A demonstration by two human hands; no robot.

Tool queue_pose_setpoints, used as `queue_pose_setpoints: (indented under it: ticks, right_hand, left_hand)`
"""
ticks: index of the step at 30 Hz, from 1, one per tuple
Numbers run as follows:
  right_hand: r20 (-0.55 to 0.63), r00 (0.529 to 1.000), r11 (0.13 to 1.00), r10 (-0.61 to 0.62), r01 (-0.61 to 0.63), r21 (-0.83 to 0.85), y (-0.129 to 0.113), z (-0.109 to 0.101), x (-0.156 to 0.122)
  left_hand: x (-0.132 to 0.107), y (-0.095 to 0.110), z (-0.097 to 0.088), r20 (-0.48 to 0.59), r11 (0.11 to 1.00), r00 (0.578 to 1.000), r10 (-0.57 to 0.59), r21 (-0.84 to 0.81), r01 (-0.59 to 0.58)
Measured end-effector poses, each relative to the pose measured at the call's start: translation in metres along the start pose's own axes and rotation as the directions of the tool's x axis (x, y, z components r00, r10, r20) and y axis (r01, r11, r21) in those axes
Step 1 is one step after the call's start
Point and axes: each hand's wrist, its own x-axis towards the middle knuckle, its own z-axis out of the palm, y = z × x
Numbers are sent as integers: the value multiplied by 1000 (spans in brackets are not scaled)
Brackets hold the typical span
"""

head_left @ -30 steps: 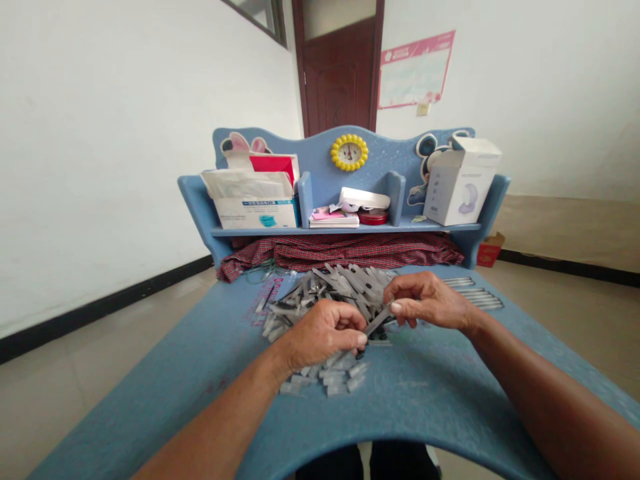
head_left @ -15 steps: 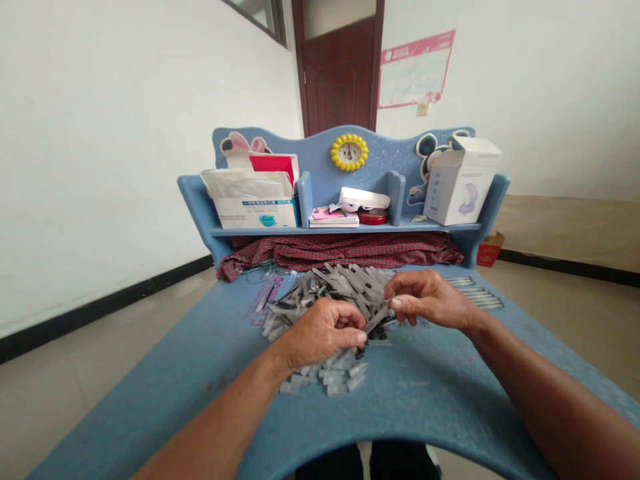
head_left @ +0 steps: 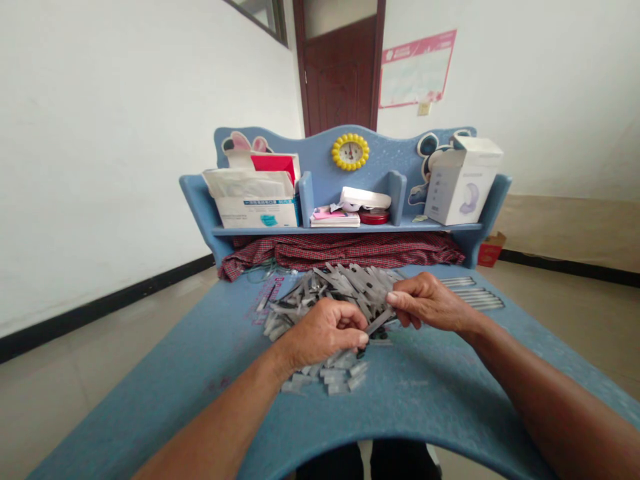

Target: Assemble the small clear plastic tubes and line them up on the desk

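- Strip [head_left: 382,320], grey and narrow, is in front of the person, above the near right edge of a big pile [head_left: 345,280] of similar strips.
- Left hand [head_left: 325,328] is closed on the near left end of this strip, between thumb and forefinger; probably it pinches only the end so that the rest stays free.
- Right hand [head_left: 429,303] is at the far right end, its thumb and forefinger brought together there; whether they hold the strip or only something small beside it, one cannot tell.
- Both hands are apart from each other, with the strip slanting between them; this slant seems to give each hand its own end.
- Small clear pieces [head_left: 340,379] lie on the near side of the pile, partly behind the left hand; perhaps they are set there to be separate from the long strips.
- Slim rods [head_left: 477,295] lie side by side at the far right of the table [head_left: 430,387], beyond the right hand, maybe in a row for easy counting.
- Checked cloth [head_left: 350,252] is bunched under the shelf [head_left: 430,229], at the far side, likely pushed back to leave working room.
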Motion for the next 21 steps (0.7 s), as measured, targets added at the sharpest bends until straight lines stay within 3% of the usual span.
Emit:
queue_pose_setpoints:
  ticks: [17,21]
  right_hand:
    - [42,998,998,48,-50,40,-1,-1,0]
    - [53,999,1000,11,-11,-7,-1,-1,0]
  left_hand:
    - [2,-3,0,5,1000,1000,-1,-8,1]
    - [2,-3,0,3,1000,1000,2,-10,-2]
